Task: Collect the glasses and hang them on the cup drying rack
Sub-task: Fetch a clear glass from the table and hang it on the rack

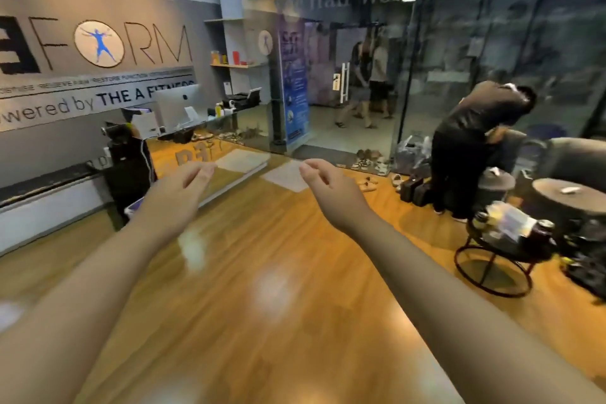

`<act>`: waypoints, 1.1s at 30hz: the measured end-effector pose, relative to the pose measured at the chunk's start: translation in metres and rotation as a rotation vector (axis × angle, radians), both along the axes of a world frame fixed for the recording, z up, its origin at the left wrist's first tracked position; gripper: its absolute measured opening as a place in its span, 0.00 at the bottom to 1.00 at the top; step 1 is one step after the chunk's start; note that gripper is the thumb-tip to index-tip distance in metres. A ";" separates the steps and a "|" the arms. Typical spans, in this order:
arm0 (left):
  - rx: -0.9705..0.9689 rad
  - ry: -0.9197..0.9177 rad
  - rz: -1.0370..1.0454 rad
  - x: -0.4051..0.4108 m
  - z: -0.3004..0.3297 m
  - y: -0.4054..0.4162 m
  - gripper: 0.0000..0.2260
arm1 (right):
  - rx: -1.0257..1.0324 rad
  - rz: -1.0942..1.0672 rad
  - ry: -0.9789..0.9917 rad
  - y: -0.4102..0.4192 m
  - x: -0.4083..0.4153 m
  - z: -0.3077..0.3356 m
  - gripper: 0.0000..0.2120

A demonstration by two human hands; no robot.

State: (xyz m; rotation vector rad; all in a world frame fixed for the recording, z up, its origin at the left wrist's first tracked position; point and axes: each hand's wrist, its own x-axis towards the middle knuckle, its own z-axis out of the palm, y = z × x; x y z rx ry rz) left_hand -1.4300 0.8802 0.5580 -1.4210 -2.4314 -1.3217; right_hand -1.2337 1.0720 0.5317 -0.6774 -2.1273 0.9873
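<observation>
Both my arms reach forward over a wooden floor. My left hand (pixel 183 188) is held out with loosely curled fingers and holds nothing. My right hand (pixel 328 187) is also extended, fingers slightly bent and apart, with nothing in it. No drinking glass and no cup drying rack can be made out in the blurred head view. A low black wire stand (pixel 492 259) at the right carries bottles and wrapped items.
A person in dark clothes (pixel 472 147) bends over a round table (pixel 567 197) at the right. A reception desk with a monitor (pixel 175 108) stands at the back left. Glass doors (pixel 360 82) lie ahead, shoes by them. A black bag (pixel 129 161) sits left.
</observation>
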 end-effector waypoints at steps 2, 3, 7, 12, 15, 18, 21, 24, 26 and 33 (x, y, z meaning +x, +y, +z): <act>-0.014 0.029 -0.098 -0.015 -0.010 0.042 0.25 | 0.000 -0.090 -0.012 0.023 0.005 -0.005 0.25; -0.007 0.038 -0.142 -0.019 -0.013 0.064 0.27 | -0.003 -0.138 -0.014 0.035 0.007 -0.007 0.25; 0.007 0.006 -0.295 -0.027 -0.032 0.151 0.14 | 0.009 -0.308 -0.035 0.092 0.016 -0.021 0.26; -0.049 -0.026 -0.428 -0.039 -0.057 0.275 0.09 | -0.042 -0.459 -0.066 0.183 0.024 -0.049 0.28; -0.088 -0.024 -0.494 -0.042 -0.069 0.358 0.15 | -0.061 -0.537 -0.124 0.238 0.031 -0.059 0.29; -0.082 -0.056 -0.556 -0.034 -0.075 0.438 0.17 | -0.077 -0.603 -0.167 0.294 0.036 -0.065 0.28; -0.105 -0.074 -0.648 -0.024 -0.087 0.508 0.16 | -0.095 -0.669 -0.198 0.345 0.040 -0.073 0.27; -0.132 -0.090 -0.729 -0.023 -0.099 0.587 0.17 | -0.139 -0.737 -0.199 0.400 0.047 -0.082 0.27; -0.151 -0.097 -0.780 -0.022 -0.112 0.644 0.18 | -0.173 -0.794 -0.201 0.437 0.053 -0.092 0.27; -0.239 -0.086 -1.044 0.002 -0.137 0.831 0.24 | -0.264 -1.028 -0.198 0.568 0.059 -0.114 0.26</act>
